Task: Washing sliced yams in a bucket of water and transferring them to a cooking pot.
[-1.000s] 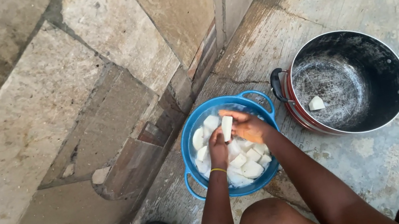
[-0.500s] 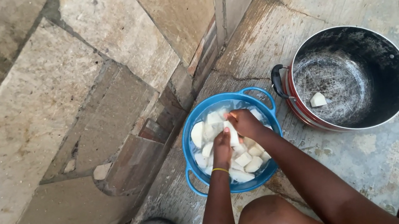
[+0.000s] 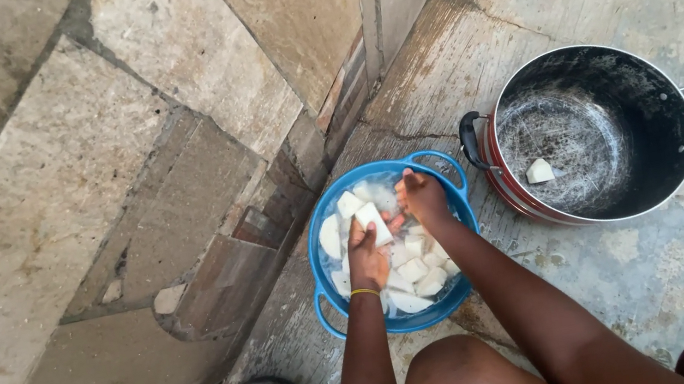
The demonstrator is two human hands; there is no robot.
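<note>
Partly hidden under both hands, water and lower white chunks in the blue basin (image 3: 338,300). Grasped in left hand (image 3: 367,258), a pale, wet white chunk (image 3: 373,221) above that basin. Right hand (image 3: 424,197) beside it, grip unclear.

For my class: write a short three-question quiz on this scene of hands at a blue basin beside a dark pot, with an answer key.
1. True or false: the dark pot holds many white pieces.
2. Which hand grips a white chunk over the blue basin? A left hand, B right hand, C neither.
3. Fill in: on the left wrist sits a thin ____ band.

Key
1. False: only one white piece lies in it.
2. A; the right hand is beside the chunk, contact unclear.
3. Yellow.
</note>
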